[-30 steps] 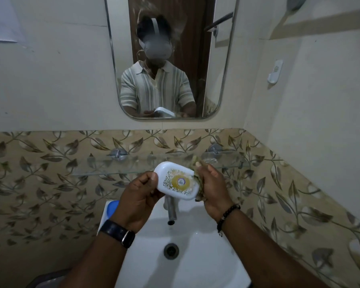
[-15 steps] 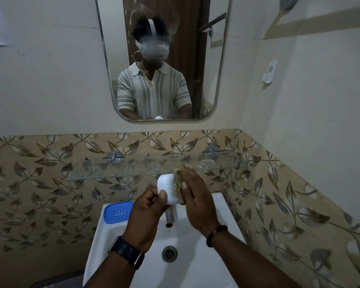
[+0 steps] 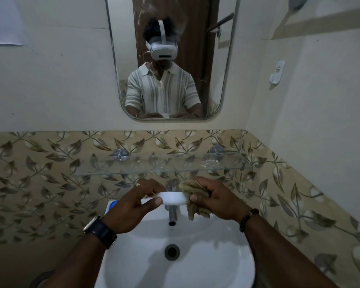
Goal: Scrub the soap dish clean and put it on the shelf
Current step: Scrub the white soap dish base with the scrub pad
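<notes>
Two bare hands are working over a white ceramic washbasin (image 3: 195, 267). The left hand (image 3: 131, 206) is pinching the small white oval plastic soap dish (image 3: 173, 198), thumb below and fingers (image 3: 154, 187) curled over its left end, closed firmly on it. The right hand (image 3: 218, 201) is bunching a frayed olive-tan scrubbing cloth (image 3: 192, 199) in closed fingers and pressing it against the dish's right end. The dish is being held level, edge-on to the camera, long axis running left to right between the hands, just above the chrome tap (image 3: 172, 213). The clear glass wall shelf (image 3: 160, 165) is lying directly beyond and slightly above the dish, apart from it. Judgement: scrubbing is probably in progress; the left hand, already gripping the dish, is better placed to lift it forward onto the shelf.
</notes>
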Available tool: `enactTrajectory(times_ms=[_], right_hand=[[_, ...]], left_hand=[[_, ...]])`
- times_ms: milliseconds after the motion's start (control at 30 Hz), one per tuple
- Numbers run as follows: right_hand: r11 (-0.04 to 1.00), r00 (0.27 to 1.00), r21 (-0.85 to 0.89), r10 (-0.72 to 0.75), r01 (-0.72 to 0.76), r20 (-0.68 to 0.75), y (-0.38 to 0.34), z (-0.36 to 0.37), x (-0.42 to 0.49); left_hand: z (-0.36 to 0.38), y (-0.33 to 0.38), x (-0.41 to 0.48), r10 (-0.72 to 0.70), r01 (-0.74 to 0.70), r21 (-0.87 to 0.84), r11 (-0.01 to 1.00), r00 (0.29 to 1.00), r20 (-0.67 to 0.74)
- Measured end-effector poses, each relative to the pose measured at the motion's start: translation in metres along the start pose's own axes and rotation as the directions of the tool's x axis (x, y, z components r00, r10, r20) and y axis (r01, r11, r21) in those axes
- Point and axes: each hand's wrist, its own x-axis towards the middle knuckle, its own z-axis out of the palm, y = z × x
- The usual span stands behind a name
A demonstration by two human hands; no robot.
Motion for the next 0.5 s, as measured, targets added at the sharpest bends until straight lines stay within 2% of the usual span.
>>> enactTrajectory(times_ms=[67, 133, 200, 300, 400, 467, 500], right_hand=[[0.998, 0.999, -0.052, -0.041, 0.041, -0.009, -0.008, 0.001, 0.001], [0.962, 0.988, -0.231, -0.151, 0.145, -0.010, -0.014, 0.005, 0.001], [0.859, 0.968, -0.451, -0.243, 0.243, 0.059, -0.016, 0.013, -0.001], [0.739, 0.952, -0.604, -0.275, 0.297, 0.131, -0.017, 0.024, -0.005], [0.746, 0.949, -0.590, -0.282, 0.309, 0.140, -0.016, 0.028, -0.010], [0.864, 0.971, -0.445, -0.194, 0.235, 0.136, -0.014, 0.026, -0.011], [0.929, 0.983, -0.337, -0.107, 0.153, 0.150, -0.012, 0.024, -0.012]], left_hand=[[0.007, -0.003, 0.001, 0.023, -0.034, -0.096, 0.995, 0.993, -0.115], [0.019, 0.000, 0.002, -0.129, 0.043, -0.377, 0.925, 0.970, -0.205], [0.034, 0.003, 0.002, -0.373, 0.168, -0.647, 0.744, 0.908, -0.193], [0.046, 0.000, -0.001, -0.613, 0.280, -0.790, 0.546, 0.776, -0.149], [0.052, -0.001, -0.009, -0.688, 0.331, -0.866, 0.375, 0.725, -0.022], [0.051, -0.003, -0.012, -0.691, 0.362, -0.868, 0.339, 0.722, 0.031], [0.050, -0.004, -0.013, -0.689, 0.369, -0.863, 0.345, 0.724, 0.034]])
